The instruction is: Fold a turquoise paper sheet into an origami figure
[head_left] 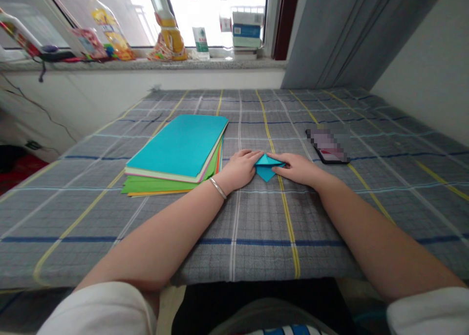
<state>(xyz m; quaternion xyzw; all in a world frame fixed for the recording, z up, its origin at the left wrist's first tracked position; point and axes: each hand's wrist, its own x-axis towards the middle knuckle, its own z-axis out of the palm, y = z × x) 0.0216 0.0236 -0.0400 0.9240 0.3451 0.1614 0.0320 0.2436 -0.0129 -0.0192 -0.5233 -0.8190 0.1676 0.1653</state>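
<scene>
Both hands press a folded blue paper [266, 167] flat on the table [256, 217]. The left hand [240, 169] lies palm down, fingers loosely spread on the paper's left edge; the right hand [298, 168] does likewise on its right. Neither grip closes around it. Forearms angle inward.

Our left hand [240, 169] and right hand [298, 168] cover the side corners of the folded blue paper [266, 166]. The phone [329, 145] screen is blurred out. Our upper arms run off the bottom edge. The windowsill labels are too small to read.
</scene>
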